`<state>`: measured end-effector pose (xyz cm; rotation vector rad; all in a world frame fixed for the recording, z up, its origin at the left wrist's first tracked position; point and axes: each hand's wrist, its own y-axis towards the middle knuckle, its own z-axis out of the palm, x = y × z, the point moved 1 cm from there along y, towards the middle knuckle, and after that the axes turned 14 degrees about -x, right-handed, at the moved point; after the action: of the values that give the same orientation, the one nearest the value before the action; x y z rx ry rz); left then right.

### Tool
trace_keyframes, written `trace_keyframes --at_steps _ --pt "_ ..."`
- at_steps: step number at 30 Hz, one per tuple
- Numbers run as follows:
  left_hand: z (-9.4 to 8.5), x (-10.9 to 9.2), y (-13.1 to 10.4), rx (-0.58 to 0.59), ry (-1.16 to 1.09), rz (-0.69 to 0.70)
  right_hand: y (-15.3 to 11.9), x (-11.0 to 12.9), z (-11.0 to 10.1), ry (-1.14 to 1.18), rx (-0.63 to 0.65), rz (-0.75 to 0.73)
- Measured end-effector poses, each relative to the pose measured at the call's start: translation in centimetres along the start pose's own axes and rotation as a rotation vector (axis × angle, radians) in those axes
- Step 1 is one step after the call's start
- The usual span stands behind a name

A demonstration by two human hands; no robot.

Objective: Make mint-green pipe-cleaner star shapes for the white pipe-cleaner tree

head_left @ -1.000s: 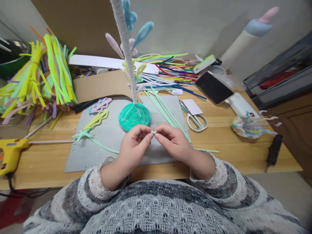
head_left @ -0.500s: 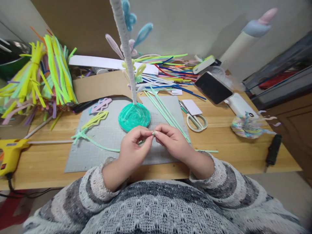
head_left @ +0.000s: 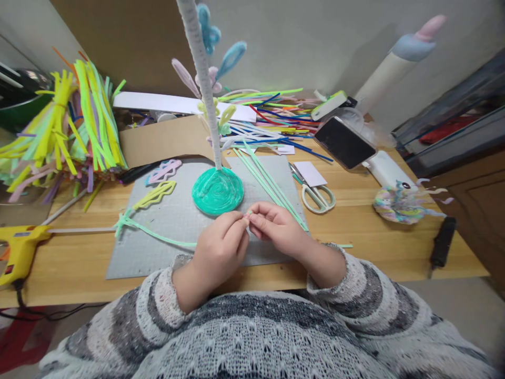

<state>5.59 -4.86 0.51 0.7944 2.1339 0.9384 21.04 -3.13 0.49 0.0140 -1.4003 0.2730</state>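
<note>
Toward the right end of the counter [head_left: 366, 226], a bare lane runs in from the near edge between the scissors [head_left: 319, 200] and the pastel ruffled ornament [head_left: 394, 206], until the phone [head_left: 345, 141] closes it. At the near middle, the left hand [head_left: 223, 247] and right hand [head_left: 282, 230] block the way to the green disc [head_left: 218, 193], whose tall white stem [head_left: 208, 105] obstructs a sideways pass. The yellow glue gun [head_left: 21, 252] crowds the near left; colourful bundles [head_left: 94, 116] fill the far left.

The sweater [head_left: 252, 342] is a speckled knit of pale grey and black, its front dotted with small openwork holes. Broad light and dark stripes ring the sleeves [head_left: 122, 310].
</note>
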Motion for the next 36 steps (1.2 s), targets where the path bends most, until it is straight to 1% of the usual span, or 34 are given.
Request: trace_keyframes --at_steps 3,5,9,12,17,22,27,33,36 --pt "0.2 0.6 0.2 0.027 -0.105 -0.139 0.3 0.0 -0.3 -0.032 0.026 0.043" --pt "0.2 1.0 0.5 0.079 -0.184 -0.206 0.4 0.1 -0.5 -0.07 0.03 0.069" --pt "0.0 1.2 1.0 0.243 -0.28 -0.243 0.6 0.3 -1.0 -0.157 0.036 0.119" --pt "-0.2 1.1 1.0 0.301 -0.257 -0.274 0.7 0.2 -1.2 -0.218 0.031 0.156" --pt "-0.1 1.2 1.0 0.305 -0.226 -0.273 0.7 0.2 -1.3 -0.3 0.028 0.185" --pt "-0.2 1.4 1.0 0.316 -0.215 -0.293 0.6 0.4 -1.3 -0.332 0.043 0.214" --pt "-0.5 1.5 0.9 0.331 -0.213 -0.298 0.6 0.4 -1.4 -0.352 0.069 0.199" --pt "-0.5 1.8 0.9 0.284 -0.197 -0.275 0.5 0.5 -1.4 -0.368 0.076 0.2" --pt "-0.5 2.1 0.7 0.283 -0.187 -0.243 0.5 0.5 -1.3 -0.361 0.079 0.207"
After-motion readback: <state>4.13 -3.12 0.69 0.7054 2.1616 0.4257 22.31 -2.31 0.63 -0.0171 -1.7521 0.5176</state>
